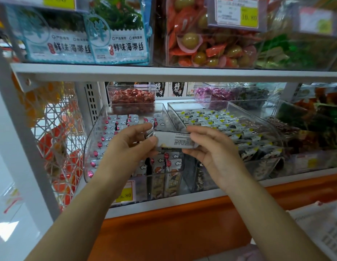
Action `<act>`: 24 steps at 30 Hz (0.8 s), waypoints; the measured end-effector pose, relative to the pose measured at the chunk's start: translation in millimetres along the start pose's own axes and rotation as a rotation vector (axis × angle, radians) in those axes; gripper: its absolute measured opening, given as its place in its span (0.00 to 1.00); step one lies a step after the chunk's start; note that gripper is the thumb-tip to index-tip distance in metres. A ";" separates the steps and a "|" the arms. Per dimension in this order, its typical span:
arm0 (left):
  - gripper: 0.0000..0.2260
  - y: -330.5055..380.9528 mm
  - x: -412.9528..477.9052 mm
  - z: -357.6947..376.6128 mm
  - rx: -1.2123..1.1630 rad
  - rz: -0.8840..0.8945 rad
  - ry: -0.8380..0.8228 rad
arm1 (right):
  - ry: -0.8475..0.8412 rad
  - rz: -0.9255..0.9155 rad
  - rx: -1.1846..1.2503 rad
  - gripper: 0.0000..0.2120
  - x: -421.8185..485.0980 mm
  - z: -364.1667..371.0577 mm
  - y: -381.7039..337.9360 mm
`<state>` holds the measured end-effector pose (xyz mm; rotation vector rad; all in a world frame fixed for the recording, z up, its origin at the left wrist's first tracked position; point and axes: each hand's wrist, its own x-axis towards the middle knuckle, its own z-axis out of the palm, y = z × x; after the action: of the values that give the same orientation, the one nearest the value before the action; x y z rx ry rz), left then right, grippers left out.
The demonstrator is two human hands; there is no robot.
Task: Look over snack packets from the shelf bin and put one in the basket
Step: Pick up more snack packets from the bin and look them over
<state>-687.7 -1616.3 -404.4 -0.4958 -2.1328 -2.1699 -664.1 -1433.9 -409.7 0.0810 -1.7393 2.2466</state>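
Note:
A small white snack packet with fine printed text is held flat in front of the lower shelf. My left hand pinches its left end between thumb and fingers. My right hand pinches its right end. Just behind and below it stands a clear shelf bin filled with several white packets marked with red and cloud prints. A white basket shows at the lower right edge of the view.
A second clear bin of yellow-and-black packets sits to the right. More bins of red, purple and green snacks line the shelf. The upper shelf carries seaweed bags and wrapped sweets. A white lattice rack hangs at left.

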 end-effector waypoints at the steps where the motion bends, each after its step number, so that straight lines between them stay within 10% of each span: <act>1: 0.15 0.3 -0.5 0.1 0.015 0.003 -0.013 | 0.008 -0.024 -0.033 0.06 0.0 0.1 0.4; 15: 0.01 4.6 -5.3 10.2 0.187 0.026 -0.018 | 0.150 -0.260 -0.402 0.12 -3.7 4.1 3.8; 24: 0.11 -0.1 -0.3 10.1 0.260 0.087 0.182 | 0.082 -0.331 -0.493 0.05 -8.2 11.8 7.2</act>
<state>-685.5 -1606.4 -404.7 -0.3492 -2.2020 -1.7823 -659.9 -1448.4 -415.2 0.1533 -2.0086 1.5297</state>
